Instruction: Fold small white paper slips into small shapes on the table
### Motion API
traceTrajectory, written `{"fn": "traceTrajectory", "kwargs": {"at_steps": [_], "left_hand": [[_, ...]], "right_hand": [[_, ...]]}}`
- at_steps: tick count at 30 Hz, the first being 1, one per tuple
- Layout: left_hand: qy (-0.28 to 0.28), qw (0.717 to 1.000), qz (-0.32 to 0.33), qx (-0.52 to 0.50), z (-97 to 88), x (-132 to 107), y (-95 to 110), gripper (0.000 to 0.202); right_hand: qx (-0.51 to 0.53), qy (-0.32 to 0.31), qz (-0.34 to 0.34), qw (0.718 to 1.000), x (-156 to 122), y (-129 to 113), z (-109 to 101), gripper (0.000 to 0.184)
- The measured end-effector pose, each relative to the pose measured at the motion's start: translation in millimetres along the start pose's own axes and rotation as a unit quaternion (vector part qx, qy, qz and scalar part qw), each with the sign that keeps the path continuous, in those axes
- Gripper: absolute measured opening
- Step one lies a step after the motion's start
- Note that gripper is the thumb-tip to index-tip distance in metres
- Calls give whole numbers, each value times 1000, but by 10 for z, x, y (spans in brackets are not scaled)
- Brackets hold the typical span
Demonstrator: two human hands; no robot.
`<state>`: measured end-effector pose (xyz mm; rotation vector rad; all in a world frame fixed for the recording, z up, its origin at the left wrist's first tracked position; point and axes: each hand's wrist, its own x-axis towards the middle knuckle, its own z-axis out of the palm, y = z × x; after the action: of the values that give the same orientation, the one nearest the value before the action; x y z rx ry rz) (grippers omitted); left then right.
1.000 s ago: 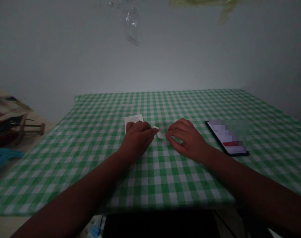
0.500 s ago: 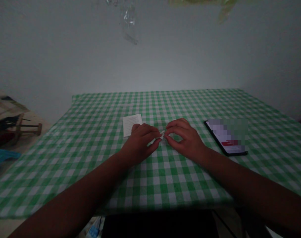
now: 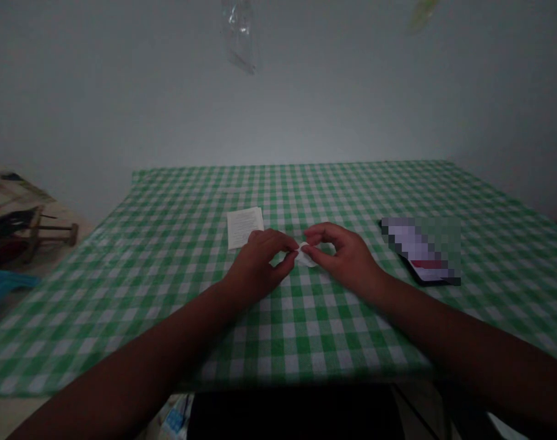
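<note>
Between my two hands, just above the middle of the table, is a small white piece of paper [image 3: 306,259], partly hidden by the fingers. My left hand [image 3: 265,260] pinches its left edge between thumb and fingertips. From the other side my right hand [image 3: 340,252] grips it with the thumb against it, the index finger curved over. Behind my left hand lies a stack of printed paper sheets [image 3: 244,226], its lower right corner covered by the knuckles.
A phone [image 3: 420,253] with a partly blurred screen lies right of my right hand. The green checked tablecloth [image 3: 168,244] covers the table up to a pale wall [image 3: 328,91]. On the floor at left are a wooden stool [image 3: 54,232] and a blue plastic piece [image 3: 6,286].
The white paper has turned and shows a wider face below the fingertips. My right hand's fingers have shifted around it. The view has tilted slightly down.
</note>
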<state>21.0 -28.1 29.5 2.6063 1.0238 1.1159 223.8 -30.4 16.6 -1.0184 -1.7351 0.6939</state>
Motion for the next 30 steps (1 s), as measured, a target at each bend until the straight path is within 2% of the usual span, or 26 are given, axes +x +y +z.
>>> {"fn": "traceTrajectory", "kwargs": {"at_steps": [5,8,23,30], "left_hand": [[-5,999,-23,-22,10,-8,14,11],[-11,999,-30,-35,2,-9,23,14],[-20,991,-87,-97,-51,11,40,7],[-14,980,-125,-156,-53,1,25,9]], "right_hand": [[32,-55,47,997,22,-13,-24,12],[57,-67,68,994,30,-27,-29,13],[176,-75,160,968,25,-44,-12,18],[217,-38,168,961,23,-41,-9,14]]}}
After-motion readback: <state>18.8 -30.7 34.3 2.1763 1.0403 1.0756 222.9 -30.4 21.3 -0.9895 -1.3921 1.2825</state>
